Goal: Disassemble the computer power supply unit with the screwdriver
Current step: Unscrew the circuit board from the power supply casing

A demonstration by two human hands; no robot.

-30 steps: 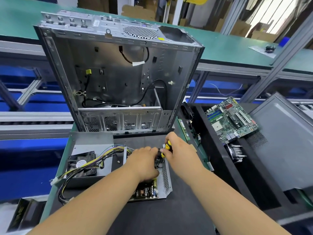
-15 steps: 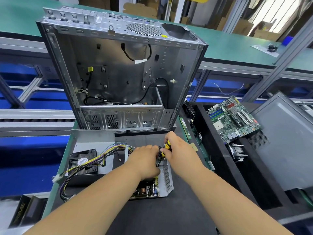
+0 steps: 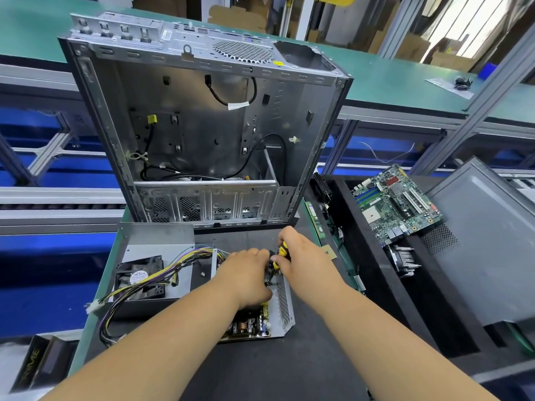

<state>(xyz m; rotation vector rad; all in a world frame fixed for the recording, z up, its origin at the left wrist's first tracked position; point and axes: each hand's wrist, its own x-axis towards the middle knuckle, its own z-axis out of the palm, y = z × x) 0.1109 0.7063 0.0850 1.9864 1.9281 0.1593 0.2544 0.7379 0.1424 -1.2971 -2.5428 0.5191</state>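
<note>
**Power Supply Unit: Screwdriver Applied to Open Chassis**

The power supply unit lies on the dark surface, directly in front of the person and just before the empty computer case, which stands upright with its open side facing the camera. The unit's cover is off: its circuit board is exposed inside the perforated metal chassis.

The right hand closes its grip around the yellow-and-black handle of the screwdriver. The tool tilts, with the shaft running down and to the left to a point inside the chassis near its right wall.

The left hand rests on top of the unit, beside the screwdriver shaft. Its fingers curve downward over the internals; whether the grip of this hand holds a part cannot be determined, since the fingertips are hidden.

To the left of the unit lies the removed cover with a black fan mounted in it. A bundle of yellow, black and purple cables runs from the unit across the fan and off the left edge of the surface.

To the right, a black tray holds a green motherboard. A grey side panel leans beside the motherboard.
</note>
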